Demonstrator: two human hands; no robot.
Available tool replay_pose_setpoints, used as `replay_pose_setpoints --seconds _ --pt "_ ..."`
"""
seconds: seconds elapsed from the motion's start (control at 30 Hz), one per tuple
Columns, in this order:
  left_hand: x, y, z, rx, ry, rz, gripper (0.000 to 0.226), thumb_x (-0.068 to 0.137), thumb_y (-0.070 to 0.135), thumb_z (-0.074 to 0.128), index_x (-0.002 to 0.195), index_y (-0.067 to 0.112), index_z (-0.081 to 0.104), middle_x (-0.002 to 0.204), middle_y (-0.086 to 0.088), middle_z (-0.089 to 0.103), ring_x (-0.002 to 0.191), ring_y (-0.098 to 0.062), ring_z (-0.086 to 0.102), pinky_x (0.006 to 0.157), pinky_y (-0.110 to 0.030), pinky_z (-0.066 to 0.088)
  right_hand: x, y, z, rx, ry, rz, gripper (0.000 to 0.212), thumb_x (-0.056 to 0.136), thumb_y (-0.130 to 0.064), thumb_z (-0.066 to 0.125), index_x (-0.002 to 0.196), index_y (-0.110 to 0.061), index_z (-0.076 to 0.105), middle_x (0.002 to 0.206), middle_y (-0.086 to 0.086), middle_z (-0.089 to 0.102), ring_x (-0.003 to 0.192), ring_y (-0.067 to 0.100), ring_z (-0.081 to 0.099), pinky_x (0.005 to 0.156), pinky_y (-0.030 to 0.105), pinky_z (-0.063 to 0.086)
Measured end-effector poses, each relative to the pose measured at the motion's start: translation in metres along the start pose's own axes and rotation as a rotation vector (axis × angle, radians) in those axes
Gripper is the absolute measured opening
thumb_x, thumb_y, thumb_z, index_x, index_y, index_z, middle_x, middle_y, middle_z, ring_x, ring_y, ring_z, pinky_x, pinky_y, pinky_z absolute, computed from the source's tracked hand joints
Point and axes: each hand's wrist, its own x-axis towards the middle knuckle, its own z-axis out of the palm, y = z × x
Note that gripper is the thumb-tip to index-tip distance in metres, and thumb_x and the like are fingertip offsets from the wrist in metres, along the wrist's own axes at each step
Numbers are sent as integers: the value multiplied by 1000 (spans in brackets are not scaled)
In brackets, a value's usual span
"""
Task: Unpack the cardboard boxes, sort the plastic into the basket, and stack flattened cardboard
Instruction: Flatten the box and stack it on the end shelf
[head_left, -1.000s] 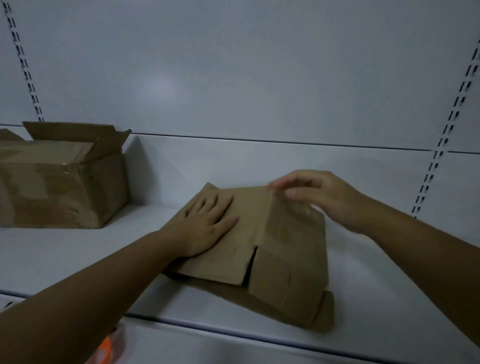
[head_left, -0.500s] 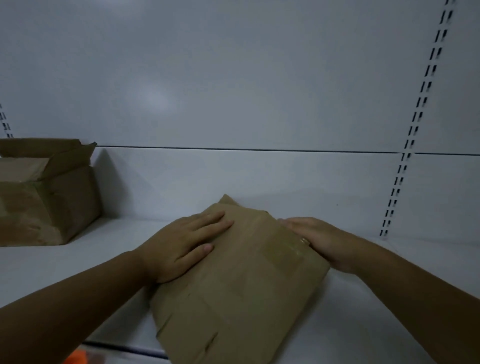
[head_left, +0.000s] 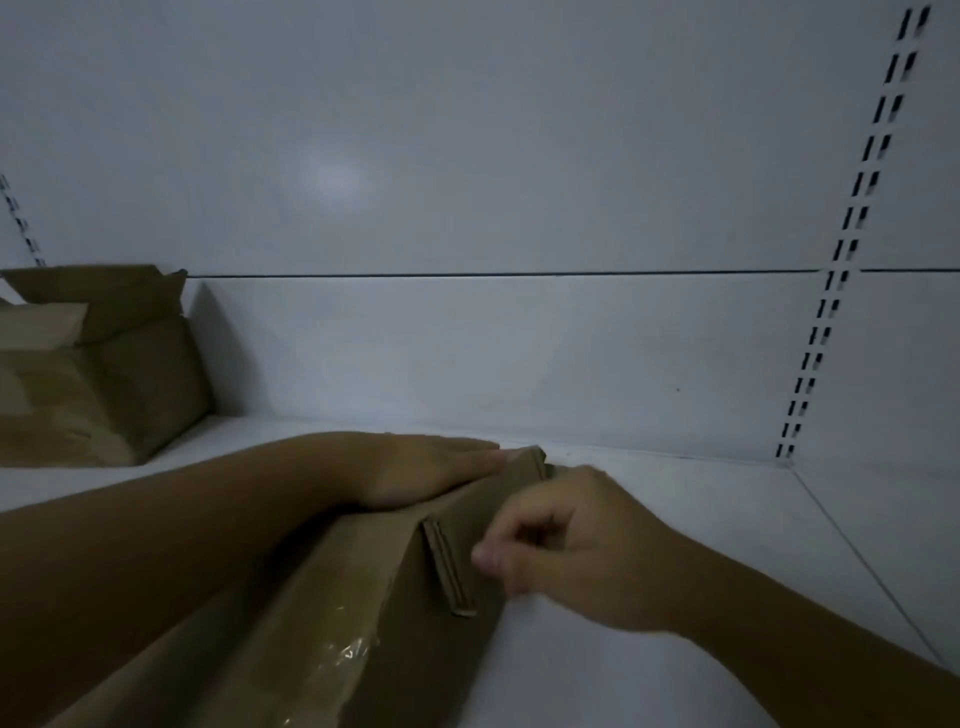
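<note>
I see the left hand (head_left: 426, 470) spread flat, pressing on the flattened cardboard box (head_left: 332, 613) lying on the white shelf (head_left: 649, 519). The right hand (head_left: 576, 545) curls, pinching that box's right edge. An open cardboard box (head_left: 98, 364) stands well left of it.

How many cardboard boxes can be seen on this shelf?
2. An open cardboard box stands at the far left against the back wall. A flattened cardboard box lies in front, under the left hand and right hand. More may lie outside the view.

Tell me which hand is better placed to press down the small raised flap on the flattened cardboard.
Right. The right hand is curled directly beside the raised flap, while the left hand lies flat farther back, pinning the flattened cardboard.
</note>
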Motion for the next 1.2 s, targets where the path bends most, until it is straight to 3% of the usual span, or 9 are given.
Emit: replay_pose_setpoints --seconds 0.1,0.23,0.33,0.47,0.63,0.8,1.0,1.07,1.2 --pt "3 -9 14 -70 80 -41 81 63 88 25 137 55 24 148 26 28 138 -2 24 118 -37 10 3 20 -28 -175 343 16 18 78 -20 69 80 -38 67 82 -16 69 80 0 63 75 21 51" --pt "-1 -11 11 -193 105 -27 75 76 74 40 142 46 20 148 17 33 135 -6 31 116 -34 17 -1 39 -28 -524 -42 110 77 77 -41 69 139 -45 25 149 -17 23 140 5 18 118 36 18" --pt "-4 -11 10 -233 173 -5 83 68 72 48 142 41 25 145 10 42 129 -7 42 113 -35 28 4 41 -7 -728 -88 -83 88 81 -48 62 147 -37 4 157 -14 3 143 4 -2 116 29 -8" --pt "-20 -6 2 12 569 -38 58 74 59 64 124 32 54 113 11 64 96 -5 62 93 -33 48 7 40 -1 -638 4 -127 73 86 -40 59 146 -30 17 152 -7 27 135 6 27 113 21 19" --pt "-80 15 -4 -9 1081 175 16 86 34 59 85 23 70 74 16 67 72 -5 64 75 -35 56 11 31 4 -985 153 -343 67 84 -41 44 138 -3 29 127 17 59 109 29 60 97 39 43" --pt "-145 0 26 239 917 294 41 77 61 44 108 40 60 102 28 62 95 5 58 73 -9 50 19 4 -9 -1070 187 -450 52 81 -29 42 123 -1 55 105 14 69 83 29 66 75 36 53" --pt "-134 -85 48 513 991 187 45 92 46 43 131 24 49 124 -4 62 105 -18 58 78 -28 48 32 -44 2 -908 36 -161 31 94 -47 36 90 -23 55 60 -9 50 49 4 41 49 24 31" --pt "-129 -93 53 449 1017 86 53 83 31 65 132 22 50 123 -6 62 102 -26 61 75 -30 49 42 -49 4 -843 -74 -17 26 94 -48 37 82 -29 50 64 -10 48 57 4 45 53 23 31" --pt "-111 -93 61 23 1005 -62 84 66 72 52 138 31 38 135 9 46 122 -13 41 102 -37 38 59 -51 15 -724 -128 29 34 94 -44 43 63 -30 38 62 -8 47 54 5 44 55 22 30"
